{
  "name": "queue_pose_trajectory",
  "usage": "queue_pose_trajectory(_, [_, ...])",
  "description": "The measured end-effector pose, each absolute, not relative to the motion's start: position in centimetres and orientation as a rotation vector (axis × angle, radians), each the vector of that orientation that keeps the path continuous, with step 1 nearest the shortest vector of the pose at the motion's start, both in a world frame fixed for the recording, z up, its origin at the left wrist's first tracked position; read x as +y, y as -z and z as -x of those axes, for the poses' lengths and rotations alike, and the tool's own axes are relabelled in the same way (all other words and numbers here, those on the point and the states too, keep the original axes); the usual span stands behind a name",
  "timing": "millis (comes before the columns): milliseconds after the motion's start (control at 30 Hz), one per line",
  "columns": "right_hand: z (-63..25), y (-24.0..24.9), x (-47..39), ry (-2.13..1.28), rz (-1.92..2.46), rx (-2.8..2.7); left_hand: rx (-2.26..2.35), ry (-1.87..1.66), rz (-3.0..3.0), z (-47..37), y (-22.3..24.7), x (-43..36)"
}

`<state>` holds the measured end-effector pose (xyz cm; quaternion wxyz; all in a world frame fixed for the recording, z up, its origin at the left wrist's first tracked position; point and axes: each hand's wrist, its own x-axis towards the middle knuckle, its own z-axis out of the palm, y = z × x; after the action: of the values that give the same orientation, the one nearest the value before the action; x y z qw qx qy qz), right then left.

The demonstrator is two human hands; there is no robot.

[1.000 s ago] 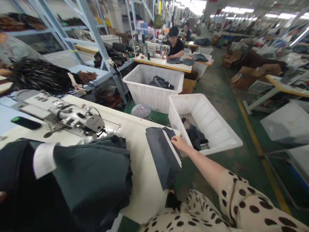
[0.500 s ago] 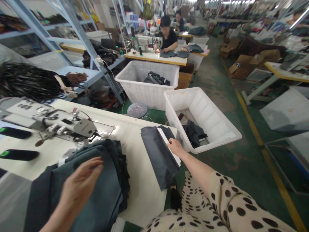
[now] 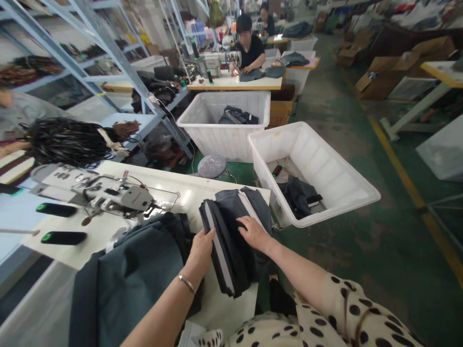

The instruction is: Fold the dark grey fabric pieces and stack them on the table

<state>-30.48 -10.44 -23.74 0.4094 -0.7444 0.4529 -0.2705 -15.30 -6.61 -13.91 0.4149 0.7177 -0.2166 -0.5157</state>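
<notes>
My left hand [image 3: 200,248], with a metal bracelet at its wrist, pinches the left edge of a folded dark fabric bundle [image 3: 221,255] that has a pale strip along it. Fingers spread, my right hand [image 3: 253,232] rests on a second dark grey piece [image 3: 260,205], which also carries a white strip. Both pieces lie at the right end of the cream sewing table [image 3: 191,188]. A stack of dark green-grey fabric [image 3: 137,270] spreads over the table's near side, left of my left hand.
A sewing machine [image 3: 126,195] and black thread spools [image 3: 63,238] are at the left. Beyond the table are a round stool [image 3: 211,166] and white bins [image 3: 340,185] holding dark fabric. A person [image 3: 251,48] sits at another machine. Blue shelving [image 3: 126,82] rises at the back left.
My left hand has moved right from above the stack and taken hold of the folded bundle, now beside the other piece. My right hand has let go of the white strip and spread its fingers.
</notes>
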Motion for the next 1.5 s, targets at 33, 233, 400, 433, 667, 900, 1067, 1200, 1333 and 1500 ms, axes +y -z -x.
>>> queue_pose_trajectory(33, [30.7,24.6,-10.6,0.651,1.895,1.128,-0.529,1.290,-1.787,14.6,12.3,-6.2])
queue_pose_trajectory(233, [30.3,24.6,-10.7,0.580,1.915,1.087,-0.618,1.125,-1.668,11.4,0.7,-4.1])
queue_pose_trajectory(400, [30.3,14.5,-10.8,0.768,1.821,1.024,-0.757,1.109,-1.654,12.2,0.1,-2.8])
queue_pose_trajectory(433, [30.4,12.2,-10.6,0.864,1.778,0.938,-0.741,1.135,-1.631,12.9,1.0,-2.6])
queue_pose_trajectory(667, [29.1,7.9,-6.0,0.915,1.344,0.705,-0.488,1.384,-1.385,18.1,5.7,-1.4])
queue_pose_trajectory(900, [28.6,11.3,-5.8,0.781,0.999,0.632,-0.476,1.408,-1.294,17.1,6.2,-1.8])
queue_pose_trajectory(1067, [30.9,13.2,-10.0,0.721,1.249,0.783,-0.447,1.576,-1.200,16.0,4.5,-0.3])
queue_pose_trajectory(1200, [31.9,14.4,-12.5,0.711,1.463,0.944,-0.478,2.055,-0.967,17.4,1.9,2.3])
queue_pose_trajectory(1333, [31.1,13.0,-12.3,0.598,1.275,0.806,-0.472,1.958,-1.051,16.3,1.5,2.0])
queue_pose_trajectory(1500, [31.2,7.9,-7.2,0.464,1.216,0.476,-0.665,1.569,-1.308,9.4,1.4,-0.6])
